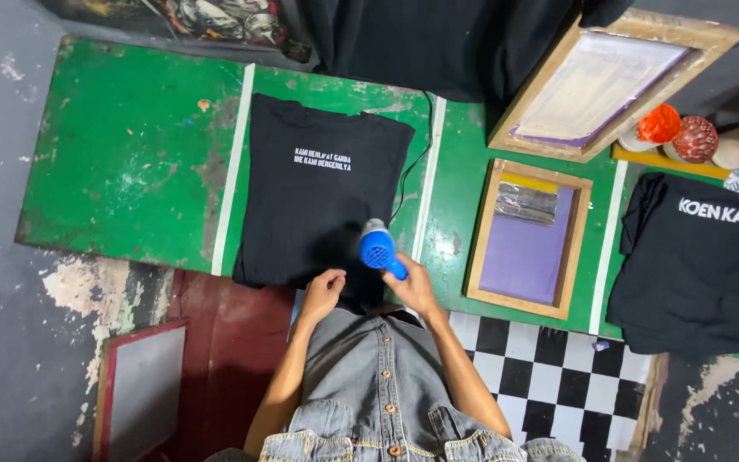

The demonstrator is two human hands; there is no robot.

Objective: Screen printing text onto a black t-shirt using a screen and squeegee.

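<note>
We hold the blue hair dryer (378, 249) in our right hand (415, 289), fingers wrapped around its handle, above the near edge of the black shirt (318, 197) on the green desk (130, 154). Our left hand (322, 293) rests on the shirt hem, fingers curled together. Risk: the cord (412, 162) at the shirt's right may snag; lingering heat may scorch the white print (322, 159).
</note>
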